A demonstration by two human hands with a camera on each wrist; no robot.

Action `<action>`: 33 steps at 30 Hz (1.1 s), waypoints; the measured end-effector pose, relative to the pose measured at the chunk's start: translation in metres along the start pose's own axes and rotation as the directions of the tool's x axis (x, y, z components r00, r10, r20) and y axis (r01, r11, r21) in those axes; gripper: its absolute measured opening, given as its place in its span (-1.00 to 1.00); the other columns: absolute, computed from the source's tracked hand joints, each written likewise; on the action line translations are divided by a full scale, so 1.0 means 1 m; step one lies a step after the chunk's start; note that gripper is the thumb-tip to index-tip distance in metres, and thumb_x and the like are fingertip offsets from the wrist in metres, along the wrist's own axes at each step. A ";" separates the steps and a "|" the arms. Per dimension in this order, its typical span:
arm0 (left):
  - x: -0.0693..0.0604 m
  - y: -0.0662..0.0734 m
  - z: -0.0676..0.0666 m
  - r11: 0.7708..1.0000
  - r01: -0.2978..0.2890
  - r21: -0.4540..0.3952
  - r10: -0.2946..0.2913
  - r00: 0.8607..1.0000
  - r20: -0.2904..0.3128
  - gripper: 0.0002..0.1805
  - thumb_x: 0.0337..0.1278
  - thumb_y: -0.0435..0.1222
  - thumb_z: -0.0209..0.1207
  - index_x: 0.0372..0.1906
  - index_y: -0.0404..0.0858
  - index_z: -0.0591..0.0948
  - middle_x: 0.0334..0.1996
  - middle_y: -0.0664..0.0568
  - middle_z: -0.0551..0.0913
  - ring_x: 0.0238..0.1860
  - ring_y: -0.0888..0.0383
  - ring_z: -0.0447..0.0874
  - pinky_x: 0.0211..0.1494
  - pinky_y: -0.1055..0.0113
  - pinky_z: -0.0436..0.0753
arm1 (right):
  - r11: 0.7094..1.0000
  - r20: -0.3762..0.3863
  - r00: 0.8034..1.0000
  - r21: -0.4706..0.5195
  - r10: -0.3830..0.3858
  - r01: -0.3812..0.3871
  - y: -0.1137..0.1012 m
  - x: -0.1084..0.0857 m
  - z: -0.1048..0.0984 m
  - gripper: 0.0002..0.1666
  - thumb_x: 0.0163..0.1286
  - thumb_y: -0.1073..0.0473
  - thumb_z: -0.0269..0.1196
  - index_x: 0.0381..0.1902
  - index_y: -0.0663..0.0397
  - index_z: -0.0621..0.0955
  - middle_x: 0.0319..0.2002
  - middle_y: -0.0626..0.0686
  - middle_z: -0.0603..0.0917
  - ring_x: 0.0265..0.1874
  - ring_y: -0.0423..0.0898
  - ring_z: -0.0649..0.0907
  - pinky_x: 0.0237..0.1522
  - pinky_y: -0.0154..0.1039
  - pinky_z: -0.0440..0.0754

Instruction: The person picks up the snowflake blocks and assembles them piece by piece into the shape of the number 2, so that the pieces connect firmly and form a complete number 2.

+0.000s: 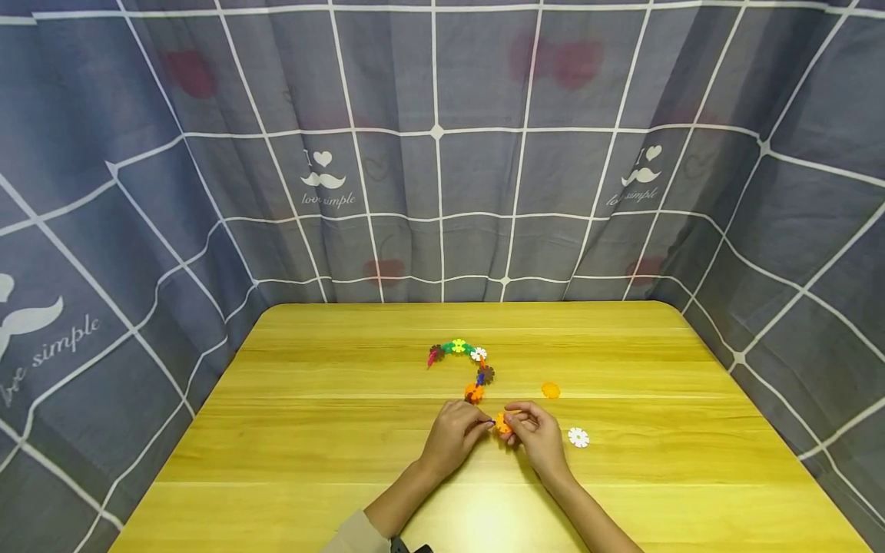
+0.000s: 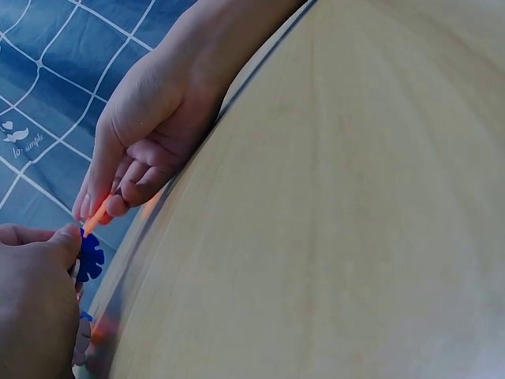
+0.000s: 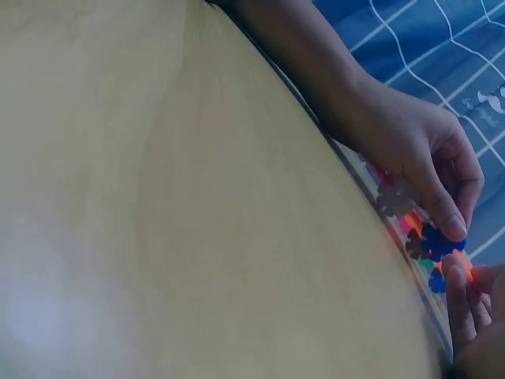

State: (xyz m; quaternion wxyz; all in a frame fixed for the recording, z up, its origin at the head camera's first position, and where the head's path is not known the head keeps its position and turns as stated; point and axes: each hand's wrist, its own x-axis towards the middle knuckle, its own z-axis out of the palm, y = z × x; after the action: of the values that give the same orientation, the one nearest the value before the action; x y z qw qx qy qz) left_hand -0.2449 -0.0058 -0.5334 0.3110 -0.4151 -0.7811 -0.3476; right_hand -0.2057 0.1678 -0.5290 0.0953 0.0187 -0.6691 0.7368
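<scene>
Between finger and thumb, my left hand (image 1: 451,436) pinches a blue notched plastic snowflake disc (image 2: 92,257). My right hand (image 1: 541,444) pinches an orange snowflake disc (image 1: 502,423) by its edge. The two discs meet edge to edge; how deep their slots sit in each other cannot be told. Beyond the left hand, a curved chain of linked snowflake discs (image 1: 459,346) lies on the table, in green, yellow, white, brown, blue and orange with a pink end. Its near end, by an orange disc (image 1: 474,392), runs up to the left fingers, which hide part of it.
A loose white snowflake disc (image 1: 578,438) lies right of the right hand. Another loose disc, orange (image 1: 550,390), lies flat farther back. The wooden table (image 1: 311,430) is bounded at the back and sides by a grey checked curtain (image 1: 387,177).
</scene>
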 end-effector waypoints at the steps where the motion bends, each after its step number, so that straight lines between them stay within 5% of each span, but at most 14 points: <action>1: 0.000 0.000 0.000 1.000 0.003 0.001 -0.003 1.000 0.000 -0.94 -0.02 -0.31 0.30 -0.40 -0.12 0.64 -0.45 0.22 0.65 -0.31 0.29 0.56 -0.11 0.38 0.47 | 1.000 0.007 1.000 0.000 0.006 -0.006 0.000 0.000 0.001 -0.72 0.22 0.38 0.24 -0.12 0.45 0.53 -0.44 0.31 0.57 -0.63 0.00 0.64 -0.58 -0.22 0.62; 9: 0.000 0.001 -0.001 1.000 0.014 0.004 -0.014 1.000 0.003 -0.94 0.00 -0.31 0.29 -0.38 -0.11 0.64 -0.44 0.22 0.64 -0.30 0.28 0.55 -0.09 0.38 0.47 | 0.990 0.012 0.991 -0.032 0.136 -0.136 -0.006 0.000 -0.001 -0.66 0.16 0.32 0.31 -0.12 0.40 0.55 -0.49 0.25 0.65 -0.65 -0.03 0.63 -0.65 -0.34 0.56; 15: 0.000 0.001 -0.001 1.000 -0.014 0.015 0.014 1.000 -0.005 -0.95 -0.02 -0.31 0.30 -0.42 -0.12 0.64 -0.45 0.21 0.64 -0.32 0.29 0.55 -0.09 0.39 0.47 | 0.971 0.099 0.967 0.023 0.234 -0.237 -0.007 0.003 -0.009 -0.62 0.20 0.34 0.27 -0.05 0.48 0.52 -0.41 0.24 0.67 -0.53 -0.04 0.67 -0.49 -0.29 0.63; 22: 0.001 0.004 -0.004 0.998 -0.056 0.028 0.056 0.998 -0.001 -0.94 -0.02 -0.28 0.30 -0.46 -0.12 0.62 -0.49 0.22 0.63 -0.35 0.30 0.54 -0.12 0.43 0.47 | 0.963 0.154 0.953 0.031 0.260 -0.267 -0.006 0.006 -0.011 -0.64 0.19 0.37 0.26 -0.07 0.51 0.52 -0.41 0.26 0.66 -0.56 -0.06 0.66 -0.49 -0.28 0.63; 33: 0.001 0.002 -0.003 0.999 -0.044 -0.001 0.044 0.999 -0.014 -0.94 -0.04 -0.32 0.31 -0.46 -0.14 0.63 -0.49 0.21 0.63 -0.36 0.29 0.54 -0.13 0.46 0.48 | 0.967 0.162 0.957 0.039 0.241 -0.251 -0.009 0.005 -0.009 -0.62 0.19 0.37 0.27 -0.07 0.53 0.50 -0.44 0.24 0.66 -0.57 -0.04 0.67 -0.46 -0.22 0.65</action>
State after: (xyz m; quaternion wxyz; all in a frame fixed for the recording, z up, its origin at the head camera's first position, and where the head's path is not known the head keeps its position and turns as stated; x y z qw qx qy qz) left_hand -0.2432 -0.0067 -0.5301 0.3239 -0.4299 -0.7693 -0.3441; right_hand -0.2083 0.1777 -0.5204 -0.0503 -0.0043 -0.6495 0.7587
